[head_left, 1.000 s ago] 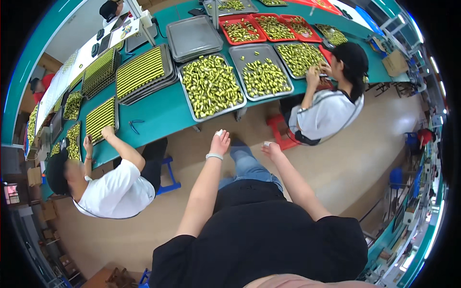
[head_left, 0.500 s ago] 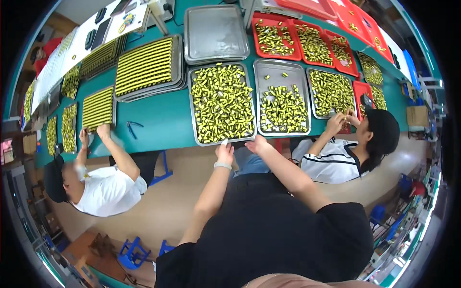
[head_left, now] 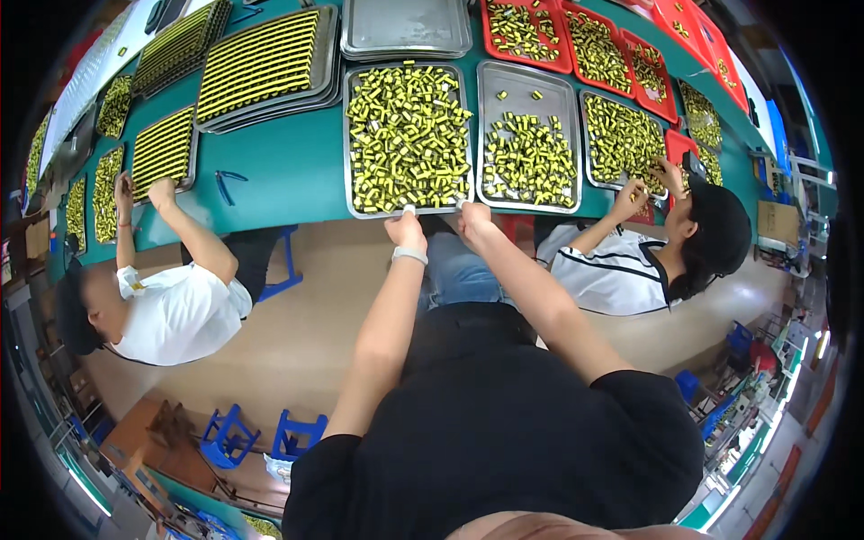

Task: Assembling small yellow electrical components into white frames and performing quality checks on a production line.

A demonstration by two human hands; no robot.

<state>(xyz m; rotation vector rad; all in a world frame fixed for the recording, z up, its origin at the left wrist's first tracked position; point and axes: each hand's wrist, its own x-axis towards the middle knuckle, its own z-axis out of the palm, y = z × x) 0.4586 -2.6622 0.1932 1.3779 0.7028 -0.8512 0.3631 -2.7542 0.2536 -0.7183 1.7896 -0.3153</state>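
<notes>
In front of me lies a shallow metal tray (head_left: 364,215), heaped with small yellow-and-black cylindrical parts (head_left: 409,135). My left hand (head_left: 407,231) is closed at the tray's near rim, its thumb on the edge. Further right along the same rim, near the corner, my right hand (head_left: 473,222) is closed on the edge as well. Fingers of both hands are partly hidden under the rim. Close by on the right is a second metal tray (head_left: 517,79), holding a smaller pile of the same parts.
Stacked trays with neat rows of parts (head_left: 261,67) stand left, near blue-handled pliers (head_left: 229,184). Behind is a bare metal tray (head_left: 405,27); red trays (head_left: 562,65) sit back right. Co-workers handle parts at left (head_left: 180,306) and right (head_left: 621,274). Blue stools (head_left: 229,436) are behind.
The whole view has shifted, so the table appears higher. My fingers, more stretched out before, are now closed on the tray's near rim. The co-worker on the right has moved their hands apart.
</notes>
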